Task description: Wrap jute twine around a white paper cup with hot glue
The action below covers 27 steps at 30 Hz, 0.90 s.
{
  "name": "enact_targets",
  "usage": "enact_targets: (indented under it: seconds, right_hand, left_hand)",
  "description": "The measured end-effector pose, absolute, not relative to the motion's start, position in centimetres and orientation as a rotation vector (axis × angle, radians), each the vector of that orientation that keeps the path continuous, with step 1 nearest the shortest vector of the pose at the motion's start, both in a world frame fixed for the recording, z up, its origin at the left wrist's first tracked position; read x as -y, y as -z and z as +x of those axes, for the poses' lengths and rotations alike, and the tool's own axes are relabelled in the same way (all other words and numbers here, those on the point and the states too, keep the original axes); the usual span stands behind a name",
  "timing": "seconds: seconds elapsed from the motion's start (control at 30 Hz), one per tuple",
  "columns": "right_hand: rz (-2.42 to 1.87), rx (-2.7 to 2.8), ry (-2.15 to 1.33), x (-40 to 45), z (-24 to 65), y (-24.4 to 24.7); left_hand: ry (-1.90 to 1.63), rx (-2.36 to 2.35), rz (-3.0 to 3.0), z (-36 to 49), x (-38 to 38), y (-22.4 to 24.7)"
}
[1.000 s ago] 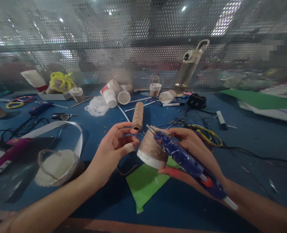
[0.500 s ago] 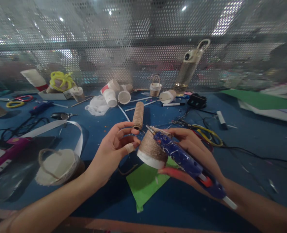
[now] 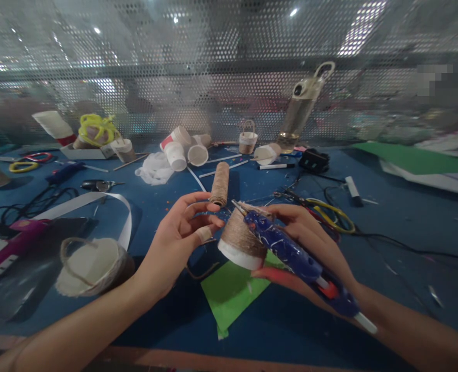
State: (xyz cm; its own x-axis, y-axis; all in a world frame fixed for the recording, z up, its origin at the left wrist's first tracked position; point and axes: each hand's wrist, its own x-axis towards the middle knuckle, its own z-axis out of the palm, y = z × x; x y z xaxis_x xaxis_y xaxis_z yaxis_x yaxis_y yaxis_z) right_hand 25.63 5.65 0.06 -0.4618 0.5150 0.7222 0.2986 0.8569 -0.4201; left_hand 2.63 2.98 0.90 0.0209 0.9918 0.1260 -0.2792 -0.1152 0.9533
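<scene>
My right hand point(image 3: 310, 235) grips a paper cup point(image 3: 240, 235) tilted bottom up, its sides wound with brown twine and a white band bare at the rim. The same hand has a blue hot glue gun point(image 3: 286, 250), whose metal nozzle lies over the narrow end of the cup. A bandage is wrapped around the thumb of my left hand point(image 3: 182, 227); its fingers are curved and apart, just left of the cup. Close to its index fingertip is a spool of twine point(image 3: 220, 183); whether they touch I cannot tell.
Under the cup lies a green sheet point(image 3: 232, 299). A twine-handled cup basket point(image 3: 91, 266) and a purple glue gun point(image 3: 17, 243) are at left. Scissors point(image 3: 335, 217) and cables lie right. Paper cups point(image 3: 175, 155) and a bottle point(image 3: 300, 113) line the back by a perforated metal screen.
My left hand has shifted very slightly, its thumb drawing a little left. The cup and glue gun stay almost still in my right hand.
</scene>
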Motion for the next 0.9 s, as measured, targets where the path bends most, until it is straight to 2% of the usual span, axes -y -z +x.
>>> enact_targets:
  seconds: [0.9]
  right_hand:
    - [-0.589,2.09,-0.298,-5.79,25.48,0.05]
  left_hand:
    - [-1.41,-0.972,1.091,2.66,-3.02,-1.09]
